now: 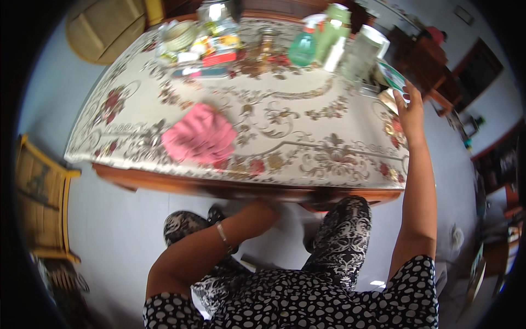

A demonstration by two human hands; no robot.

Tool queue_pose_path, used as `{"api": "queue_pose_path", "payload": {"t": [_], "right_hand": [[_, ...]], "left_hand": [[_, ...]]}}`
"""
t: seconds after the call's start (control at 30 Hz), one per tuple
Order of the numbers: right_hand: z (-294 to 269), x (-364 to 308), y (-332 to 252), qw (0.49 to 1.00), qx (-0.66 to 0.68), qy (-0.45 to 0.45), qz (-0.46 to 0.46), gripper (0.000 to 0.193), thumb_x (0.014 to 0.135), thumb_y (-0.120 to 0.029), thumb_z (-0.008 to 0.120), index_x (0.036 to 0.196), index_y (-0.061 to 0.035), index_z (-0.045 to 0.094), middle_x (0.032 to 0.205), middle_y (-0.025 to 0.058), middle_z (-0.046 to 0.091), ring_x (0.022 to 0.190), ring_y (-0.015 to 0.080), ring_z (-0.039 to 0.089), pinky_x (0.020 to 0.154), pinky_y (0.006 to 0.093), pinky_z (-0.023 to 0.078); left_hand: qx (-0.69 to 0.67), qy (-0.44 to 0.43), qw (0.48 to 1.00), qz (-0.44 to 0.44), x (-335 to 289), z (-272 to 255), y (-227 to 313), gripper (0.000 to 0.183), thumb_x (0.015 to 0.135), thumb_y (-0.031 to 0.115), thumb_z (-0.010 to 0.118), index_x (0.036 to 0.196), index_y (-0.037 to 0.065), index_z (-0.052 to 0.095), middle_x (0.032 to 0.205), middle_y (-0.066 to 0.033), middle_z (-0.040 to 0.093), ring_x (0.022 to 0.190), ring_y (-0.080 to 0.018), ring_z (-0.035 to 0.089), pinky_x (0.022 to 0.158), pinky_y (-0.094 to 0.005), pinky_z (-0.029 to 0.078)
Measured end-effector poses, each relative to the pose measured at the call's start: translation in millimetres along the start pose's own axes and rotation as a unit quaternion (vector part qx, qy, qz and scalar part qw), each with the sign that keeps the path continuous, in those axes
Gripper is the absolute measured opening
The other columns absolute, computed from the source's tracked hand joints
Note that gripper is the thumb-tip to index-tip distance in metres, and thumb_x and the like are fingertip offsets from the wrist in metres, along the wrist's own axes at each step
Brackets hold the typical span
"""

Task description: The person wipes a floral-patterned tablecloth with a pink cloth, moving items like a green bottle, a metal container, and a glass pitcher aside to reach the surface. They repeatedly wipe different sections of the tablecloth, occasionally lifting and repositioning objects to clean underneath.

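My right hand (411, 105) reaches to the table's right edge, its fingers apart. It is right beside a green and white item (390, 75), perhaps a packet or a dish, and a small cream-coloured piece (388, 101). Whether the fingertips touch either one is hard to make out. My left hand (265, 215), below a bracelet on the wrist, hangs over my lap in front of the table edge; motion smears its fingers. On the left half of the table lies a crumpled pink cloth (200, 134), apart from both hands.
A flowered tablecloth (274, 123) covers the table. Along the back stand a green spray bottle (303, 48), a green flask (334, 30), a clear jar with a white lid (366, 55), a glass (267, 41) and a pile of packets (219, 49). A yellow wooden chair (41, 192) is at the left.
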State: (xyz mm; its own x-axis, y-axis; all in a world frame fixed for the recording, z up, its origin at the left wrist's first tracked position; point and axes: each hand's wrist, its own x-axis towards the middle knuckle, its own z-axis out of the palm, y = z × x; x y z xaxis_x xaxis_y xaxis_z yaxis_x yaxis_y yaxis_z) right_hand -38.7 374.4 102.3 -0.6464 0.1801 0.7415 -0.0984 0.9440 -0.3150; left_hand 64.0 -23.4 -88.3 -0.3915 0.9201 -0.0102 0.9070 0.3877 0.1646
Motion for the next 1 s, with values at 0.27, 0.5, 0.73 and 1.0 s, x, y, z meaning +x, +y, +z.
{"api": "queue_pose_path", "payload": {"t": [0.27,0.5,0.73,1.0], "right_hand": [[95,-88,-243,0.903,0.174,-0.277,-0.28,0.063,0.078,-0.024,0.074,0.134,-0.0101,0.047,0.135,0.0143,0.048,0.127,0.0322,0.042,0.107,0.0419,0.033],[190,-112,-342,0.837,0.23,-0.316,-0.383,0.056,0.082,-0.037,0.066,0.133,-0.0189,0.05,0.137,0.0052,0.048,0.129,0.0278,0.038,0.107,0.0442,0.029],[252,-76,-327,0.886,0.211,-0.259,-0.323,0.043,0.082,-0.036,0.066,0.12,-0.018,0.06,0.13,0.0033,0.055,0.122,0.0236,0.047,0.105,0.0387,0.032],[238,-38,-191,0.947,0.135,-0.175,-0.231,0.034,0.087,-0.036,0.058,0.112,-0.0141,0.064,0.117,0.0086,0.063,0.107,0.0274,0.058,0.097,0.0378,0.042]], "left_hand": [[-0.071,-0.052,0.995,-0.045,0,6,-10,0.022,0.072,0.01,0.06,0.092,0.005,0.069,0.115,-0.0158,0.062,0.103,-0.0309,0.06,0.09,-0.0407,0.049],[-0.123,0.145,0.981,-0.034,8,39,-17,0.031,0.069,0.006,0.061,0.1,0.004,0.067,0.119,-0.0117,0.059,0.112,-0.0289,0.055,0.096,-0.0395,0.045],[-0.078,0.054,0.995,-0.027,-2,5,-20,0.022,0.071,0.015,0.064,0.091,0.004,0.065,0.11,-0.0115,0.061,0.109,-0.0286,0.057,0.087,-0.0396,0.049],[-0.051,-0.009,0.998,-0.039,-21,-14,-21,0.018,0.079,0.025,0.064,0.086,0.008,0.06,0.087,-0.0074,0.064,0.083,-0.0267,0.066,0.066,-0.0397,0.053]]}}
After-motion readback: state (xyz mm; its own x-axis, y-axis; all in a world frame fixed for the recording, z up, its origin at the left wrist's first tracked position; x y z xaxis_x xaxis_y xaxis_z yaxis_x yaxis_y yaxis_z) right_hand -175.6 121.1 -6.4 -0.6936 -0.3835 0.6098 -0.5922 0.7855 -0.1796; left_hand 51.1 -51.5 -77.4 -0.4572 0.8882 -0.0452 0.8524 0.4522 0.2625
